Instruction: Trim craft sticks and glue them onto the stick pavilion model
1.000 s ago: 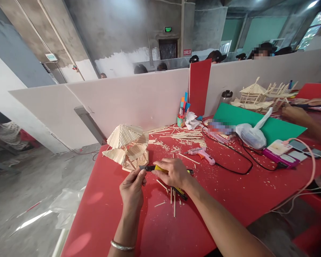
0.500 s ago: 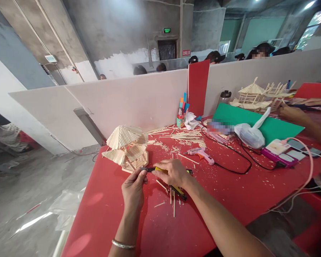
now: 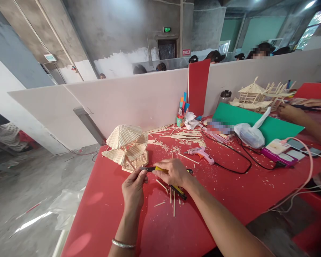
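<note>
My right hand (image 3: pixel 173 173) is wrapped around yellow-and-black hand shears (image 3: pixel 179 192), whose two handles show apart beyond the fingers. Their dark jaw points left and meets the fingertips of my left hand (image 3: pixel 133 187). Thumb and forefinger of that hand are pinched together; whatever they hold is hidden. Just behind the left fingers stands a pavilion model (image 3: pixel 125 146) of thin wooden sticks, with two roof tiers and a slatted base. A few cut sticks (image 3: pixel 174 205) lie on the red tabletop (image 3: pixel 109 221) below the shears.
A pink glue gun (image 3: pixel 204 156) with a black cord lies right of my hands. Behind it are loose sticks (image 3: pixel 187 135) and shavings. A purple power strip (image 3: pixel 279 159), a green board (image 3: pixel 259 117) and another person's hand (image 3: pixel 290 112) are at right. A pale partition (image 3: pixel 139 96) runs behind.
The dark jaw of the shears, with its blade showing a second ago, now looks closer together at my left fingertips. Both hands have stayed almost still.
</note>
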{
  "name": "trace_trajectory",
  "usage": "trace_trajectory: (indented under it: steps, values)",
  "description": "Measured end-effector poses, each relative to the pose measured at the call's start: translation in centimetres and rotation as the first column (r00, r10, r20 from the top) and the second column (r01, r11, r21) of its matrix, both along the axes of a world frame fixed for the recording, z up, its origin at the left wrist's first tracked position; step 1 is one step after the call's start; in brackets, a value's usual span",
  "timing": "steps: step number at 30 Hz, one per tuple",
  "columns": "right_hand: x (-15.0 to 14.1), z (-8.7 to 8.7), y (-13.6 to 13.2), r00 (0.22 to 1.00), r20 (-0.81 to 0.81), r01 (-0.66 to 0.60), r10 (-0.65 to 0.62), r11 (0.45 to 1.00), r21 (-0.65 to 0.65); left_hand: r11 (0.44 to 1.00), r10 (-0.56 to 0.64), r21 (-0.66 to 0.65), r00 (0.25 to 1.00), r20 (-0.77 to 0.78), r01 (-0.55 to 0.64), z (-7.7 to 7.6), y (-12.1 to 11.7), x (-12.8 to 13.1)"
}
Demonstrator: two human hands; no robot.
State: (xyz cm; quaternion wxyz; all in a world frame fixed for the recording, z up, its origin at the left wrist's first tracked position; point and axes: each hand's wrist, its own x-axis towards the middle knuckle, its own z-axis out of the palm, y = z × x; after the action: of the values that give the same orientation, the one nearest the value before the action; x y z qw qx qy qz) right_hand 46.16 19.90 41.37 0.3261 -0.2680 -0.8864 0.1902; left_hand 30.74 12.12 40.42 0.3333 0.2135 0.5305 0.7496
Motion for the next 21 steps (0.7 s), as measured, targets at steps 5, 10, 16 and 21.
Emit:
trace_trajectory:
  steps: [5,10,16,21]
  values:
    - [0.04,0.14,-0.1,1.0,0.015,0.003,-0.003,1.0,-0.005,1.0,-0.003,0.0,1.0,0.0,0.003,0.1,0.0,0.0]
    - [0.05,0.22,-0.17,1.0,0.0,-0.003,0.003,1.0,-0.002,1.0,0.023,0.006,1.0,0.002,-0.023,0.36,-0.1,0.08]
    - [-0.07,0.05,-0.24,1.0,0.007,0.016,-0.017,0.994,0.108,0.998,0.046,0.046,0.999,0.012,-0.046,0.56,-0.23,0.31]
    - [-0.12,0.06,-0.31,0.998,0.031,0.044,-0.051,0.979,0.199,0.997,0.043,0.056,0.999,-0.001,-0.043,0.33,-0.28,0.27]
